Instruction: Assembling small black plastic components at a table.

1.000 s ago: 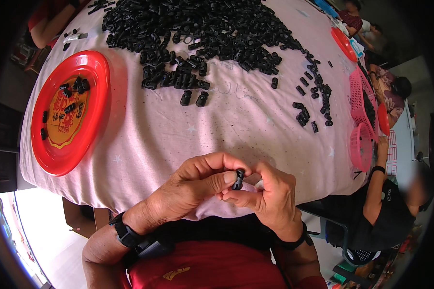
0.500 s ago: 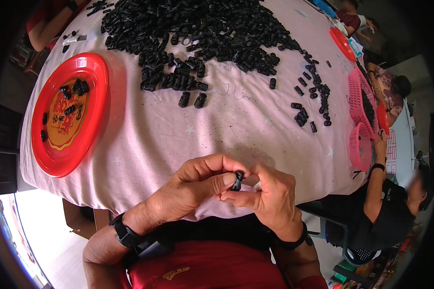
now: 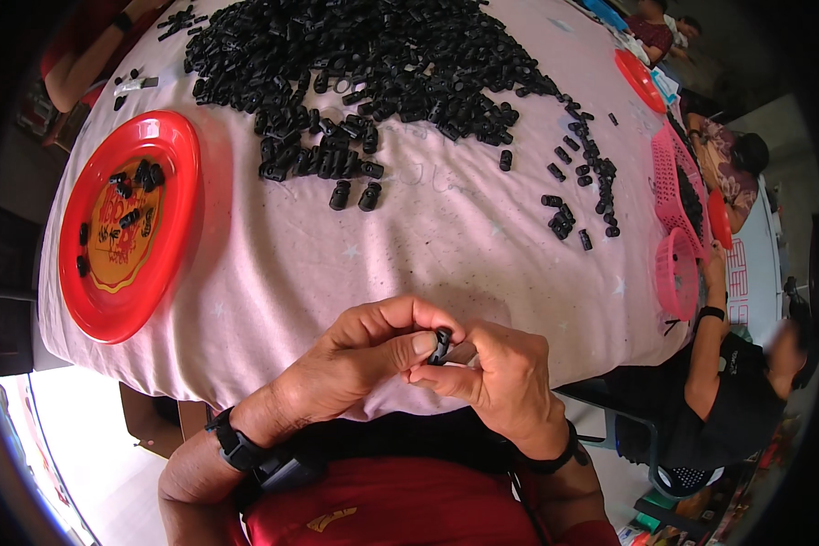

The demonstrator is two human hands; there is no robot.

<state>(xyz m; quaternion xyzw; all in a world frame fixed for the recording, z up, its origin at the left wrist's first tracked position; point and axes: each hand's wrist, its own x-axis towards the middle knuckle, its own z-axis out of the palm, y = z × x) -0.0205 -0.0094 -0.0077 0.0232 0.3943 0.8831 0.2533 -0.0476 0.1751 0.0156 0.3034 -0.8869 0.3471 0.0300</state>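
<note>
A small black plastic cord lock (image 3: 440, 348) is held in front of me, just over the near edge of the cloth. My left hand (image 3: 373, 344) is closed on it, pinching it between thumb and index finger. From the other side my right hand (image 3: 510, 375) is closed around its lower end, the thumb reaching under it. A pale sliver shows between the right thumb and fingers; I cannot make out what it is. Two loose black cord locks (image 3: 369, 197) lie on the cloth beyond my hands, at the near edge of a big pile of such pieces (image 3: 364, 64).
At the left a red plate (image 3: 175, 227) bears several black pieces. More black pieces (image 3: 584, 173) trail down the right side of the pink cloth (image 3: 409, 246). Pink baskets (image 3: 676, 282) stand at the right edge, beside a co-worker (image 3: 742, 382). Another person's arm (image 3: 82, 68) shows at far left.
Both hands and the cord lock stay together, shifted slightly left. The cord lock appears a little more tilted between the fingers. The whole view has shifted slightly.
</note>
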